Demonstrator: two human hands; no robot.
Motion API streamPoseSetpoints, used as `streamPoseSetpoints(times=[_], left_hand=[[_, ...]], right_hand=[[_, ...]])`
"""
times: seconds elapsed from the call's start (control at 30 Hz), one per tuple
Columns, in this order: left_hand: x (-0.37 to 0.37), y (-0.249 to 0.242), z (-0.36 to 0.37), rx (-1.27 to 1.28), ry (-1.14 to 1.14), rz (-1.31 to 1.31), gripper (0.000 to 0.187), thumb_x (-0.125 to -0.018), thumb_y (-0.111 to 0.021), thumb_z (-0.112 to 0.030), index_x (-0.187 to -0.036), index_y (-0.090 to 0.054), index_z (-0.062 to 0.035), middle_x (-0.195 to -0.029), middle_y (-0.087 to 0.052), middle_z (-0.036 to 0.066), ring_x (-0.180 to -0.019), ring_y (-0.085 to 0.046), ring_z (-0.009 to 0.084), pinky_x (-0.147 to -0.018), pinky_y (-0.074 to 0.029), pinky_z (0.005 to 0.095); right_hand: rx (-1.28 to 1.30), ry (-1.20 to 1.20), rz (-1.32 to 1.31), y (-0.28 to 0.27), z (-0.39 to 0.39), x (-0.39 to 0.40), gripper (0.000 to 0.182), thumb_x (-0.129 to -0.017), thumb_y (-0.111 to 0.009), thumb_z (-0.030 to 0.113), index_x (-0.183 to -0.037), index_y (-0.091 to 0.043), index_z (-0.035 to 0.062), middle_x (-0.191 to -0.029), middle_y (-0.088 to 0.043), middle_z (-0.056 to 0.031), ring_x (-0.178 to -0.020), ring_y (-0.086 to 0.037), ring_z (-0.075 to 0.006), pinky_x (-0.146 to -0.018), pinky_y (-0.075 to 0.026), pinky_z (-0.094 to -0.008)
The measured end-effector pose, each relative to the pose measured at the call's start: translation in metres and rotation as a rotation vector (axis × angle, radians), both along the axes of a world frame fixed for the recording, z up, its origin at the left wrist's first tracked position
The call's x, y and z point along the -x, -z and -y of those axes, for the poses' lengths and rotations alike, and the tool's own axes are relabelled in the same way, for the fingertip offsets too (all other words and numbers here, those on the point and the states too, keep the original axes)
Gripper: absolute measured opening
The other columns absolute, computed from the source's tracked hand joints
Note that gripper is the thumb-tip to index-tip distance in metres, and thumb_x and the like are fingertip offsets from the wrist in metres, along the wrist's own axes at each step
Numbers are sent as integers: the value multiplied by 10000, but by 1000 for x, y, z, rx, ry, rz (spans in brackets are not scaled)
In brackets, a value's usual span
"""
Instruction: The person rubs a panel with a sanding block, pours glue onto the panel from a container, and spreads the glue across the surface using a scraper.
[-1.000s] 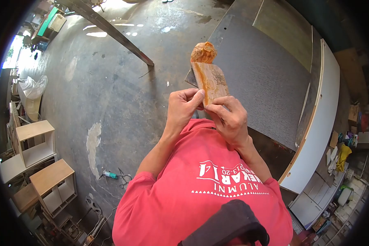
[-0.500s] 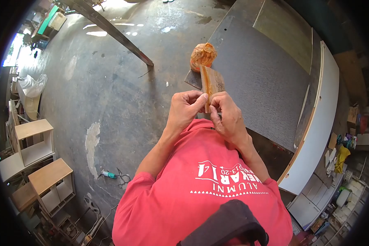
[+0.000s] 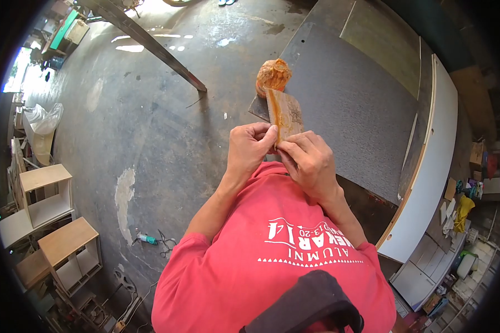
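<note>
A flat, brownish notched spreader (image 3: 289, 114) with a toothed left edge and a yellow-orange, glue-like streak is held up in front of the chest. My left hand (image 3: 249, 147) pinches its lower left corner between thumb and fingers. Closed at the lower edge, my right hand (image 3: 310, 162) has thumb and fingertips pressed together against the spreader. Just beyond it stands a round container (image 3: 273, 76) crusted in orange, at the corner of the dark sheet-topped table (image 3: 355, 111). The spreader overlaps the container's lower part in view.
A white panel (image 3: 436, 150) with a wooden edge lies along the table's right side. A slanted metal post (image 3: 150, 47) meets the floor ahead. Wooden box units (image 3: 69, 244) stand at left, near a green power tool (image 3: 146, 238) with a cord on the floor.
My right hand has moved down along the spreader to its lower edge, uncovering more of its face. The spreader has turned slightly. My left hand keeps its pinch.
</note>
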State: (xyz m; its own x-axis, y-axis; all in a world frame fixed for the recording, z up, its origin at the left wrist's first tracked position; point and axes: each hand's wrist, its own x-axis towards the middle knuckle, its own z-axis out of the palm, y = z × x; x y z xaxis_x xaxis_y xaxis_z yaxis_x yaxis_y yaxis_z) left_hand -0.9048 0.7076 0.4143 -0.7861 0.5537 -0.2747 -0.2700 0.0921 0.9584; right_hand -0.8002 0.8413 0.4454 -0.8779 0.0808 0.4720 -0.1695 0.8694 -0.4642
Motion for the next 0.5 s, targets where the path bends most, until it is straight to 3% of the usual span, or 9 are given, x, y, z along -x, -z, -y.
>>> streamPoseSetpoints(times=[0.23, 0.37, 0.43, 0.47, 0.5], left_hand=[[-4, -6, -3, 210, 34, -274, 252, -996, -665, -141, -944, -760, 87, -685, -705, 21, -616, -650, 65, -560, -550, 244], [-1, 7, 1, 161, 32, -163, 249, -991, -669, -143, -971, -758, 89, -711, -712, 18, -637, -658, 77, -583, -558, 251], [1, 11, 4, 26, 97, -99, 239, -997, -652, -119, -1089, -737, 85, -880, -743, 41, -804, -681, 83, -733, -575, 262], [2, 10, 6, 24, 93, -100, 239, -997, -652, -119, -1089, -737, 85, -880, -743, 41, -804, -681, 83, -733, -575, 262], [3, 8, 8, -131, 170, 18, 295, -981, -654, -103, -1213, -678, 77, -1049, -718, 73, -956, -668, 113, -851, -558, 291]], right_hand=[[-247, 42, 136, 0, 10, 0, 165, -756, -772, 96, -871, -655, 77, -856, -633, -48, -827, -647, -242, -695, -527, -375], [-172, 79, 110, 12, 14, 4, 193, -751, -758, 71, -886, -620, 65, -844, -610, -67, -817, -644, -262, -666, -531, -387], [39, 91, 113, 16, 13, 3, 167, -796, -702, 49, -932, -605, 40, -863, -610, -85, -766, -631, -272, -633, -528, -385], [37, 87, 113, 16, 11, 3, 167, -796, -702, 49, -932, -605, 40, -863, -610, -85, -766, -631, -272, -633, -528, -385], [196, 120, 126, 15, 9, 2, 158, -814, -691, 32, -938, -594, 36, -857, -602, -85, -751, -632, -252, -629, -522, -373]])
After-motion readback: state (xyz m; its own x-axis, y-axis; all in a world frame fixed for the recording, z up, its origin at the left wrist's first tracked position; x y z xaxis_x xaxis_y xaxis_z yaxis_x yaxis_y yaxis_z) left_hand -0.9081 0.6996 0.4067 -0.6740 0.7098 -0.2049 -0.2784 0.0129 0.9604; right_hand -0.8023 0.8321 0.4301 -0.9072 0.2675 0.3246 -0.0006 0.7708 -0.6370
